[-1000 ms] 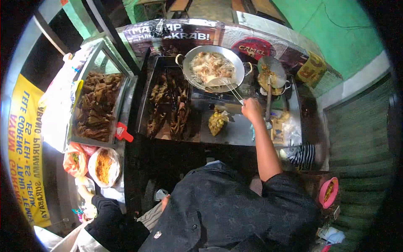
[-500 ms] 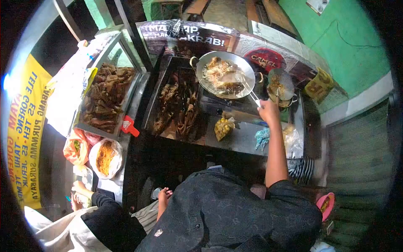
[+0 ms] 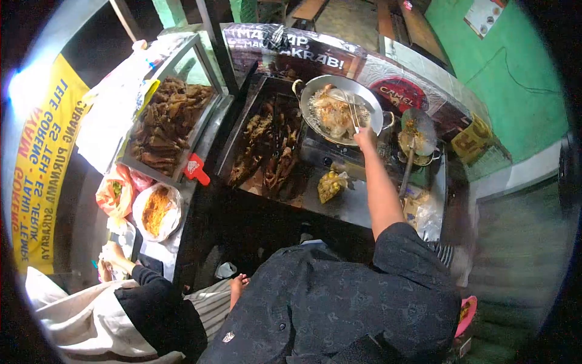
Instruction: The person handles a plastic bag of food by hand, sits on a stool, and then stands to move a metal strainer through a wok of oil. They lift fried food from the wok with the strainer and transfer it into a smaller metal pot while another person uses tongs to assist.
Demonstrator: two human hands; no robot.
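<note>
My right hand (image 3: 365, 138) is closed round the handle of a metal skimmer (image 3: 355, 112), whose two thin rods reach into a wide wok (image 3: 381, 115). Pale, browned food (image 3: 332, 115) lies in bubbling oil there, and the skimmer's head is partly lost in it. Low by my side, my left hand (image 3: 239, 283) hangs with loosely bent fingers, holding nothing visible. Right of the wok stands a smaller pan (image 3: 431, 159), with a long-handled turner (image 3: 407, 167) resting across it. A plastic bag of yellow-green pieces (image 3: 331, 186) sits on the metal counter before the wok.
Dark cooked pieces (image 3: 284, 159) fill a tray left of the wok. A glass case (image 3: 209, 51) holds many brown fried pieces. A co-worker's hands (image 3: 113, 253) are at the left counter, near a bowl of orange-brown crumbs (image 3: 177, 212). A green wall (image 3: 515, 79) bounds the right.
My right hand has moved left and slightly up, bringing the skimmer deeper over the food in the wok. The whole view has shifted; my left hand stays low.
</note>
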